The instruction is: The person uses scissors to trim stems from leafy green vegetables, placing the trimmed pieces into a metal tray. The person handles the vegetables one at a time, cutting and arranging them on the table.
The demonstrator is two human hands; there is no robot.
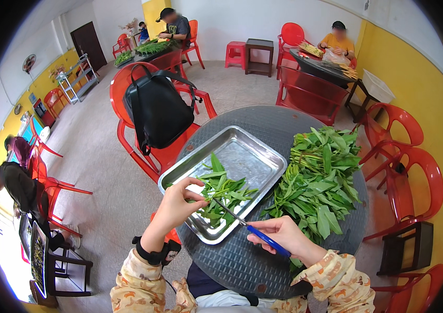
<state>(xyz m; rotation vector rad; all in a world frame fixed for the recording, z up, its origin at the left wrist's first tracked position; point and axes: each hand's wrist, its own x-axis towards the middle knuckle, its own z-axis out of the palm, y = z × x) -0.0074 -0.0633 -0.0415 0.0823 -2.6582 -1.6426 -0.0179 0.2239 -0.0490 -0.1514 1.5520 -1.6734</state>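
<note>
My right hand (pixel 280 236) holds blue-handled scissors (pixel 266 239), their blades pointing up and left over a metal tray (pixel 254 150). The blade tips reach cut leafy greens (pixel 221 187) lying in the tray's near half. Above the tray's left part is my left hand (pixel 182 201), thumb and forefinger brought together at the edge of the greens, close to the blade tips; whether a stem is pinched between them cannot be told. To the right of the tray, a large heap of long-leaved green vegetable bunches (pixel 319 187) lies on the round dark woven-pattern table (pixel 241 274).
A red plastic chair (pixel 127 129) with a black backpack (pixel 159 109) stands beyond the table at the left. More red chairs (pixel 405 184) line the right side. Other people sit at tables at the back, and two more people are at the far left beside trays (pixel 39 258).
</note>
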